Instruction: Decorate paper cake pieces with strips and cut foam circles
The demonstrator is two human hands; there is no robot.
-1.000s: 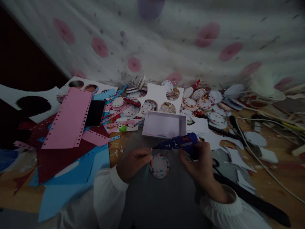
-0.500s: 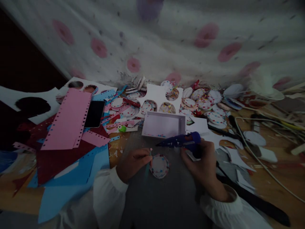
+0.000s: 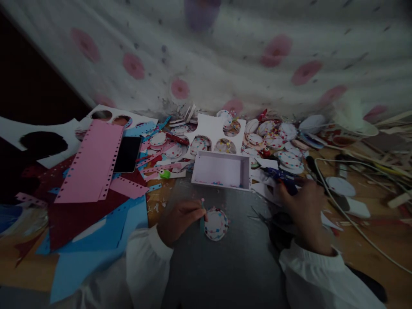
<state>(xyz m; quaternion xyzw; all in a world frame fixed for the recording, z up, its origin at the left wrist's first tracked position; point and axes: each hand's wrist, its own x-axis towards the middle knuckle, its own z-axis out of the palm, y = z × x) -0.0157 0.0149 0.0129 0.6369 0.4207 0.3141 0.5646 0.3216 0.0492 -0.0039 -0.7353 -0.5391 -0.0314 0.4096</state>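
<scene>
Clock centre: I set it on the beaded round disc (image 3: 216,224), lying flat on the grey mat (image 3: 222,274), coloured beads around its rim.
Left hand: at 9 o'clock in my view (image 3: 183,219), fingertips pinching a slim teal piece (image 3: 202,225) with a tiny pink bit at its upper end; too dim for me to say what it is. I cannot tell whether the fingers touch the disc.
Right hand: near 3 o'clock (image 3: 304,210), fingers wrapped around a blue glue gun (image 3: 283,175).
Glue gun nozzle: points to 10 o'clock, near the box but apart from it.
Scissors: 3 o'clock (image 3: 262,216), blades towards the disc, handles in shadow by my right hand.
White box: 12 o'clock (image 3: 222,167), small coloured bits along its near wall.
Finished-looking discs: heaped between 1 and 2 o'clock (image 3: 290,159).
Phone: 10 o'clock (image 3: 128,154), beside pink punched paper (image 3: 92,163).
Bench: wooden (image 3: 28,270), under the mat.
</scene>
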